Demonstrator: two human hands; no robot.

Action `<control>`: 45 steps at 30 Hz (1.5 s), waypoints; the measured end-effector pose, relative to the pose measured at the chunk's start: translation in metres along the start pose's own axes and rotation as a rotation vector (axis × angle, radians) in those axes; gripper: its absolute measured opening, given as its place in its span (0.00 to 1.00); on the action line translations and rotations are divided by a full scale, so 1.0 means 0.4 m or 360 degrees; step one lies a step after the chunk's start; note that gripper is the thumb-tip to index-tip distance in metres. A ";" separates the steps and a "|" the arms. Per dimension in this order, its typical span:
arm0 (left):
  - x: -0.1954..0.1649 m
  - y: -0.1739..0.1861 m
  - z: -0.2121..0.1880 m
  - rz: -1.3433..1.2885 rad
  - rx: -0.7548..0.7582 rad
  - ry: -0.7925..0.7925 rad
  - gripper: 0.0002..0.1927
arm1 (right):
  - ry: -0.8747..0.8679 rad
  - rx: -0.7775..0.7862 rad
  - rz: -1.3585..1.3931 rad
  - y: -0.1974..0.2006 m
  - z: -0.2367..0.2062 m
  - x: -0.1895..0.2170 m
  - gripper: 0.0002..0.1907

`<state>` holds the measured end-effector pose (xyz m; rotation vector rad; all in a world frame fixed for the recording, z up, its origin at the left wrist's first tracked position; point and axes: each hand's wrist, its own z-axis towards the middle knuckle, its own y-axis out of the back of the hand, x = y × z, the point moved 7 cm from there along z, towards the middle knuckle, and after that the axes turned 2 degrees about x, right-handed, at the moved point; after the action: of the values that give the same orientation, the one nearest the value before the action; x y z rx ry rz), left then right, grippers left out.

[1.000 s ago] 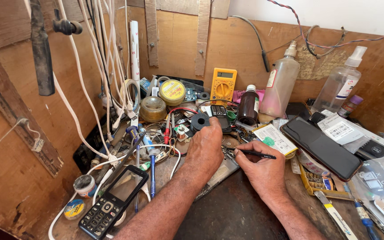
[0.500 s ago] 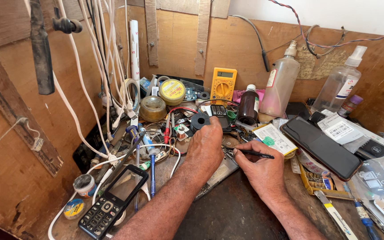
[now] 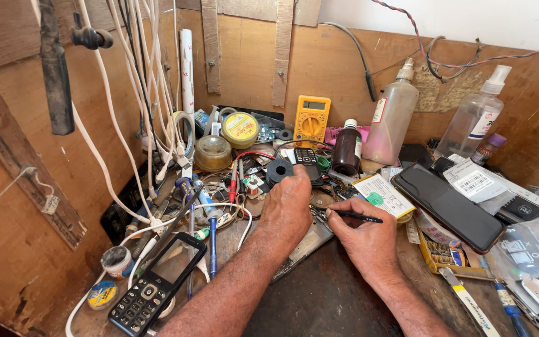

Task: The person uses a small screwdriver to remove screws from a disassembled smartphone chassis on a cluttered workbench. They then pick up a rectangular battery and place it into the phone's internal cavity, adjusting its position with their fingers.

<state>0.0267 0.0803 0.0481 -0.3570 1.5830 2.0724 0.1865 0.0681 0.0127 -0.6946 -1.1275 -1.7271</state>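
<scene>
My left hand (image 3: 287,206) lies knuckles up in the middle of a cluttered wooden bench, its fingers curled down among small parts near a black ring (image 3: 279,171); what the fingers touch is hidden. My right hand (image 3: 364,232) pinches a thin black tool (image 3: 358,216) like a pen, its tip pointing left at the spot under my left fingers. A flat metal piece (image 3: 307,243) lies beneath both hands.
A black keypad phone (image 3: 157,284) lies front left among white cables (image 3: 126,156). A yellow multimeter (image 3: 311,118), brown bottle (image 3: 347,150) and two clear bottles (image 3: 394,115) stand at the back. A black smartphone (image 3: 448,206) rests on papers to the right.
</scene>
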 end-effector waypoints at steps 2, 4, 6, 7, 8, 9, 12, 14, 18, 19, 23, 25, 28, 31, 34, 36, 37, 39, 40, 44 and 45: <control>-0.001 0.001 0.000 -0.0002 -0.0020 -0.0023 0.26 | -0.0007 0.0000 0.0006 0.000 0.000 -0.001 0.07; -0.001 0.002 -0.001 -0.0001 -0.0036 -0.0034 0.25 | -0.0005 -0.0003 -0.0013 0.000 -0.001 0.000 0.07; -0.002 0.002 -0.001 0.0003 -0.0047 -0.0037 0.25 | 0.0006 -0.0010 -0.0057 0.001 0.001 0.001 0.07; -0.001 0.002 0.000 0.0002 -0.0042 -0.0028 0.25 | 0.0008 -0.0010 -0.0057 0.001 0.001 0.001 0.07; 0.001 0.001 -0.001 0.0000 -0.0035 -0.0017 0.25 | 0.0007 -0.0010 -0.0058 0.000 0.000 0.000 0.07; 0.000 0.001 -0.001 -0.0003 -0.0029 -0.0009 0.25 | 0.0009 -0.0011 -0.0060 0.001 0.000 -0.001 0.07; -0.001 0.001 -0.001 0.0012 -0.0017 -0.0013 0.26 | -0.0015 0.0018 0.0017 -0.003 -0.002 -0.006 0.07; -0.001 0.001 -0.001 0.0013 -0.0006 -0.0005 0.26 | 0.0025 0.0028 0.0059 -0.003 -0.004 -0.003 0.07; 0.001 0.001 -0.001 0.0013 -0.0004 0.0009 0.27 | -0.0007 0.0018 0.0031 -0.001 -0.002 -0.006 0.07; 0.001 0.000 -0.001 0.0011 -0.0002 0.0011 0.27 | -0.0001 0.0018 0.0012 -0.001 -0.002 -0.005 0.07; 0.001 0.000 0.002 0.0003 -0.0022 -0.0014 0.27 | 0.0033 0.0004 -0.0005 0.000 -0.001 -0.001 0.07; 0.005 -0.004 -0.001 -0.0003 -0.0027 -0.0020 0.26 | 0.0043 0.0004 0.0016 -0.002 -0.004 -0.001 0.06; 0.008 -0.006 0.004 -0.0026 -0.0057 -0.0036 0.25 | 0.0043 0.0000 0.0027 -0.002 -0.002 -0.002 0.06; 0.017 -0.007 0.004 -0.0074 -0.0119 -0.0037 0.22 | 0.0016 0.0010 0.0020 -0.002 -0.001 -0.005 0.06; 0.029 -0.008 0.003 -0.0164 -0.0185 -0.0008 0.19 | 0.0028 0.0008 0.0022 -0.003 -0.002 -0.002 0.06; 0.031 0.000 0.000 -0.0271 -0.0284 -0.0051 0.17 | 0.0013 -0.0002 0.0023 -0.004 -0.002 -0.002 0.06; 0.035 -0.002 0.002 -0.0280 -0.0273 -0.0028 0.18 | 0.0024 0.0000 0.0025 -0.004 -0.001 0.001 0.07; 0.041 -0.007 0.000 -0.0303 -0.0245 0.0024 0.19 | 0.0037 0.0006 0.0025 -0.004 -0.002 0.006 0.07; 0.045 -0.009 0.000 -0.0327 -0.0222 0.0064 0.19 | 0.0004 0.0007 -0.0006 -0.005 -0.003 0.005 0.07; 0.053 -0.009 0.004 -0.0381 -0.0173 0.0161 0.19 | -0.0051 0.0007 -0.0069 -0.002 -0.004 0.006 0.07; 0.053 -0.009 0.003 -0.0386 -0.0170 0.0172 0.19 | -0.0047 0.0008 -0.0070 -0.001 -0.005 0.008 0.07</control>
<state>0.0111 0.0871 0.0352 -0.6751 1.4132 1.9815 0.1847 0.0652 0.0141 -0.6992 -1.1750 -1.7557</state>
